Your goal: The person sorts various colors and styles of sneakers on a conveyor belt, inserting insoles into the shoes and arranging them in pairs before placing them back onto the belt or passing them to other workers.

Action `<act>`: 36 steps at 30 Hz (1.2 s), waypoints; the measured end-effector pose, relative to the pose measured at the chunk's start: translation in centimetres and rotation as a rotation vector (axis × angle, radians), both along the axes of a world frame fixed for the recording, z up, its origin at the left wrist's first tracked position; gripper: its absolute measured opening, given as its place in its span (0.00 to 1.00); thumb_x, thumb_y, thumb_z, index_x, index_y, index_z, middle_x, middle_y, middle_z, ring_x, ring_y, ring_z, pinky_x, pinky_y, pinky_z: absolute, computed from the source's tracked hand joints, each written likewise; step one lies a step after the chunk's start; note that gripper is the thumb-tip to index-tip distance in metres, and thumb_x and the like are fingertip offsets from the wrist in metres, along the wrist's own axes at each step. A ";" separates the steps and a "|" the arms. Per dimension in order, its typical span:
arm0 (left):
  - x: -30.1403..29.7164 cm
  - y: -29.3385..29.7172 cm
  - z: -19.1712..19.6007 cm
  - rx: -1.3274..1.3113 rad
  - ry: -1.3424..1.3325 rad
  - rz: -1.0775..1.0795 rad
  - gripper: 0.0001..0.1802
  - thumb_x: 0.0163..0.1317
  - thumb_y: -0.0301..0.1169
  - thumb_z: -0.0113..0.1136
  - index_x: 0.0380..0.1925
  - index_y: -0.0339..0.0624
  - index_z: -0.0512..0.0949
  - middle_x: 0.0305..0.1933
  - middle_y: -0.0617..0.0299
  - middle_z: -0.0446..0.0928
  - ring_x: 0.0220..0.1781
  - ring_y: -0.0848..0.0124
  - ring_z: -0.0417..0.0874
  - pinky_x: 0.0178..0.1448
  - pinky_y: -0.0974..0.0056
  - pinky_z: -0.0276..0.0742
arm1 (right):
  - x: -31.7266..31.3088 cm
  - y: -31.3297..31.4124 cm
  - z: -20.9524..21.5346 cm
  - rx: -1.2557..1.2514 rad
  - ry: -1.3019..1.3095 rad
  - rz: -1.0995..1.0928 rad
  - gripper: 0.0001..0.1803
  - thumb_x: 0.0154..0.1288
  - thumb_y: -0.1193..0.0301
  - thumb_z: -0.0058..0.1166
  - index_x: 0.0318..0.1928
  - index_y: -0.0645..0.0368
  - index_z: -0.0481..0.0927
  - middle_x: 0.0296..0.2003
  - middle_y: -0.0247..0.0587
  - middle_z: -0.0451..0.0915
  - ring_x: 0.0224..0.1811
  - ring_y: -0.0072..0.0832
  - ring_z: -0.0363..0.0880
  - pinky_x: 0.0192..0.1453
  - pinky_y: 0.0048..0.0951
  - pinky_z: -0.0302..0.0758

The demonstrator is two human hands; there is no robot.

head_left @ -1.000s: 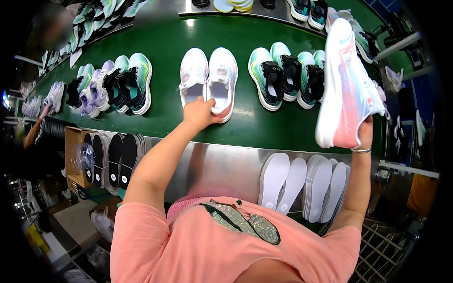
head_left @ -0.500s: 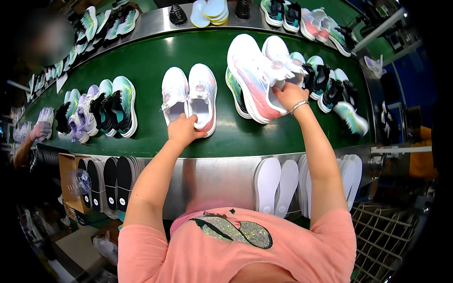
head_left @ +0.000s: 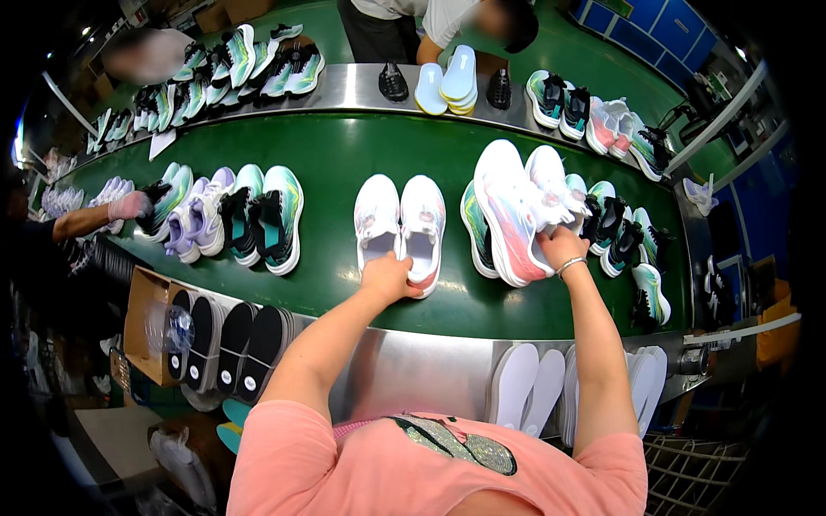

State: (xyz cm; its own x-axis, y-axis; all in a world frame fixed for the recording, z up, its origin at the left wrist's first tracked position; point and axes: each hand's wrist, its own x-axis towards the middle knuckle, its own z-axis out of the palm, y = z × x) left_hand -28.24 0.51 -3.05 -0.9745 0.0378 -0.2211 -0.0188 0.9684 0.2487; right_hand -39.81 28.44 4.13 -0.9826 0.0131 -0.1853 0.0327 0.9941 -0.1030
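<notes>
White shoes (head_left: 376,206) with pink patches at centre, on a green table (head_left: 335,155); black insoles (head_left: 268,346) lower left, pale insoles (head_left: 514,385) lower right; salmon shirt (head_left: 292,464) with glittery silver motif (head_left: 456,443) at bottom.

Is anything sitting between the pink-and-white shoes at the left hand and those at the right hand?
Yes: a green-and-black shoe, partly hidden by the right pair, shows along that pair's left side. Between it and the left pair, a strip of green work surface shows.
</notes>
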 end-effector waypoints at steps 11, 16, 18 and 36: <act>-1.0 -4.1 2.0 0.113 0.107 0.063 0.26 0.33 0.54 0.63 0.28 0.47 0.76 0.25 0.56 0.73 0.29 0.61 0.77 0.31 0.59 0.72 | 1.6 -4.3 3.6 -0.325 0.243 0.114 0.21 0.50 0.56 0.47 0.26 0.64 0.77 0.26 0.53 0.76 0.31 0.45 0.76 0.35 0.37 0.71; -2.3 -6.8 1.7 0.044 0.254 0.178 0.25 0.32 0.52 0.65 0.24 0.45 0.76 0.22 0.55 0.74 0.26 0.60 0.77 0.29 0.58 0.72 | 0.4 -10.5 -4.9 -0.752 0.155 0.267 0.16 0.49 0.62 0.47 0.33 0.60 0.77 0.29 0.51 0.77 0.34 0.44 0.77 0.41 0.33 0.72; -2.2 -8.1 1.2 0.002 0.180 0.264 0.24 0.33 0.52 0.65 0.23 0.45 0.76 0.22 0.55 0.73 0.26 0.59 0.77 0.29 0.58 0.72 | 0.7 -15.3 -4.1 -0.299 -0.194 0.126 0.19 0.52 0.58 0.43 0.31 0.61 0.78 0.31 0.52 0.78 0.36 0.43 0.76 0.49 0.37 0.65; 0.8 -5.0 -1.8 0.238 0.271 0.148 0.22 0.34 0.49 0.65 0.19 0.44 0.71 0.18 0.57 0.68 0.21 0.61 0.75 0.23 0.60 0.70 | -6.6 -6.8 -8.7 0.325 -0.103 0.002 0.25 0.50 0.49 0.44 0.31 0.59 0.79 0.33 0.46 0.78 0.39 0.43 0.75 0.52 0.48 0.58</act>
State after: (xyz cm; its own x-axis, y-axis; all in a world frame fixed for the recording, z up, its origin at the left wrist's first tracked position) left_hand -27.44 -4.49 -4.81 -0.9952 -0.0885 0.0427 -0.0571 0.8747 0.4814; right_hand -46.40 21.67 -4.53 -0.9590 0.0863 -0.2700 0.0248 0.9744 0.2234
